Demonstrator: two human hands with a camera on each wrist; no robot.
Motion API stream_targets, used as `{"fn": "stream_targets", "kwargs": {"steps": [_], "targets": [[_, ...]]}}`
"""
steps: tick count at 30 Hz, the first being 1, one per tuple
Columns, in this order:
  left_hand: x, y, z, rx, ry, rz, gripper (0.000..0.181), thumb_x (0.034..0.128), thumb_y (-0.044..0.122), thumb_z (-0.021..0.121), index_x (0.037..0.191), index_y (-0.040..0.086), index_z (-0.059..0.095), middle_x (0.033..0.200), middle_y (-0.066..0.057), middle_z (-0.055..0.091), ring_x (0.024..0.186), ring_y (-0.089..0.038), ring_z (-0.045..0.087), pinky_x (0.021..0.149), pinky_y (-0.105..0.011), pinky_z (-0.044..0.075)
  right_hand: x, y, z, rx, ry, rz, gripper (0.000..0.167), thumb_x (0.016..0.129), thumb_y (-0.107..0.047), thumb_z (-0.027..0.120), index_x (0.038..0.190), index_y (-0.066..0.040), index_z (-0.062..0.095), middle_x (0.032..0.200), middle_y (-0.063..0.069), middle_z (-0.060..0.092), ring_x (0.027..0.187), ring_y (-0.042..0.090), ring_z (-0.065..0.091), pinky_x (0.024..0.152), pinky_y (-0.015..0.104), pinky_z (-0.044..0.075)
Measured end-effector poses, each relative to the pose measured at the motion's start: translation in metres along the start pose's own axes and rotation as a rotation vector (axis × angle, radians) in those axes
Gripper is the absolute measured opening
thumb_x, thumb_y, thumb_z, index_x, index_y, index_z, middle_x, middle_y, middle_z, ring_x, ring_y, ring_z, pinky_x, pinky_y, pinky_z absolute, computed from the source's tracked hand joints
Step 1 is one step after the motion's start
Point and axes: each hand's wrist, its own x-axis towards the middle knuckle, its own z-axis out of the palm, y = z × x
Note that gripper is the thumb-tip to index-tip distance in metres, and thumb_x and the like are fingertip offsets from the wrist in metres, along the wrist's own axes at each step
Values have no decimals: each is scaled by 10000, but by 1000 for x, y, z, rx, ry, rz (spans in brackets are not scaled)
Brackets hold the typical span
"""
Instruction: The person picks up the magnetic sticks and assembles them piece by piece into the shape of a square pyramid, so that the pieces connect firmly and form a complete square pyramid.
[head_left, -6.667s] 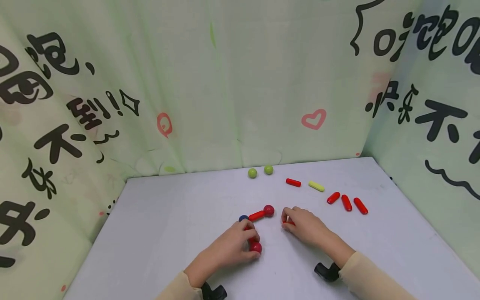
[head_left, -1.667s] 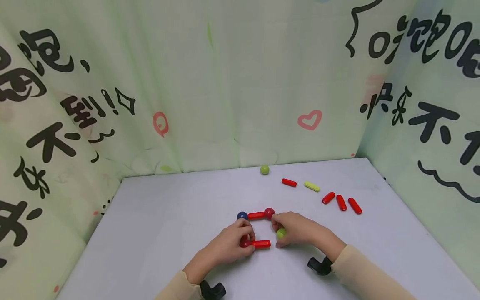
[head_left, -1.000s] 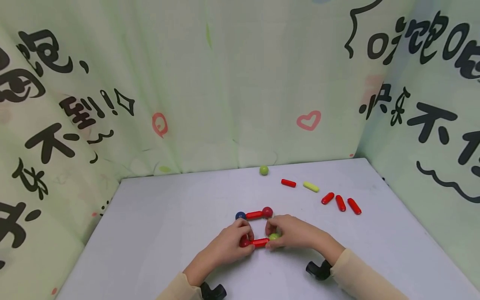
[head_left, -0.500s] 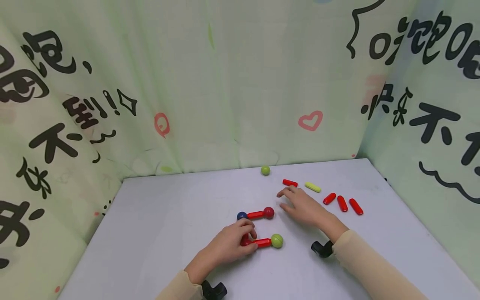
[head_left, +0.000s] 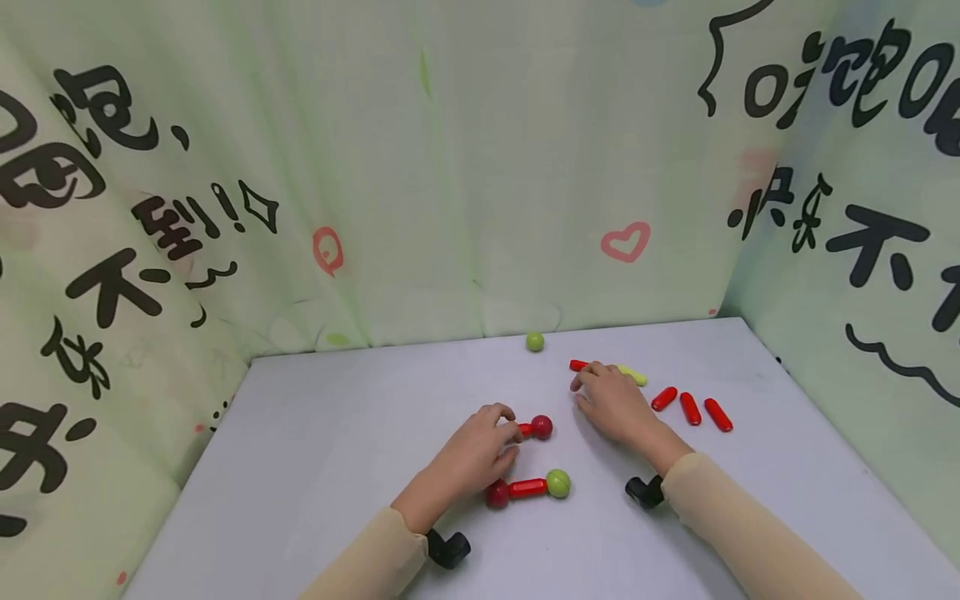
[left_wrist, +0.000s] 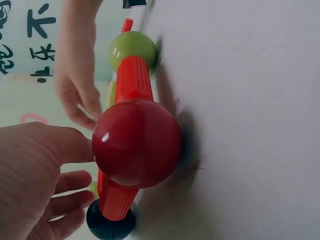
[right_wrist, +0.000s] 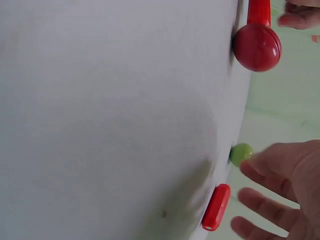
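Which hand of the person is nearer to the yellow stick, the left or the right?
The right. In the head view, the right hand is just by the yellow stick's left end; the left hand is farther away, toward the lower left, by the joined sticks and balls.

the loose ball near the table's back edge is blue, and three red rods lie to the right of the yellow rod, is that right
No, the colour is wrong: the head view shows the loose ball near the table's back edge is green. Three red rods do lie to the right of the yellow rod.
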Motion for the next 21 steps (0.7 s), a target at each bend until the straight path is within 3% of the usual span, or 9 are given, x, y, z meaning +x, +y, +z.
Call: {"fn": "stream_targets", "kwargs": {"steps": [3, 6, 9, 13, 16, 18, 21], "targets": [[5, 0, 4, -17, -42, -10, 182, 989, 226, 701, 1168, 213, 734, 1294, -23, 625, 1080, -150, 619, 952, -264, 550, 4, 2, -2, 9, 49, 3, 355, 990, -133, 660, 1332, -41, 651, 1483, 224, 533, 1362, 467, 485, 1076, 652, 426], [8, 0, 6, 5, -56, -22, 195, 984, 219, 711, 1177, 205, 739, 1250, -16, 654, 1042, -148, 636, 927, -254, 554, 9, 5, -3, -18, 17, 23, 487, 1007, -131, 630, 1475, -35, 537, 1576, 250, 432, 1447, 504, 383, 1098, 697, 376], [8, 0, 3, 8, -62, -50, 199, 971, 214, 731, 1168, 187, 747, 1184, -6, 681, 1017, -141, 647, 900, -242, 563, 12, 5, -3, -28, -14, 44, 469, 1007, -148, 629, 1452, -21, 552, 1532, 260, 479, 1420, 517, 410, 1095, 704, 371], [5, -3, -2, -23, -60, -84, 132, 954, 200, 751, 1082, 172, 760, 1084, 3, 690, 909, -117, 638, 810, -216, 565, 14, 4, -2, -8, 6, 58, 258, 979, -137, 660, 1209, -23, 683, 1288, 222, 633, 1165, 457, 590, 986, 629, 468], [2, -5, -7, -45, -58, -111, 79, 939, 211, 765, 1010, 176, 761, 1058, 2, 682, 838, -104, 605, 742, -202, 542, 14, 3, -3, 22, 22, 73, 104, 954, -86, 673, 1049, -42, 682, 1090, 169, 645, 942, 364, 606, 847, 518, 523], [1, -6, -9, -65, -63, -139, 71, 921, 233, 783, 955, 181, 749, 1049, 0, 673, 805, -98, 578, 701, -193, 516, 14, 2, -5, 48, 21, 87, 86, 945, -50, 667, 1029, -36, 657, 1032, 157, 619, 872, 321, 587, 794, 464, 538], [-2, -8, -11, -106, -63, -184, 127, 896, 250, 806, 858, 188, 703, 1015, 1, 654, 761, -101, 547, 645, -192, 479, 13, 1, -6, 91, 11, 125, 200, 948, -31, 647, 1144, 8, 632, 1093, 212, 598, 862, 324, 608, 802, 460, 570]]}}
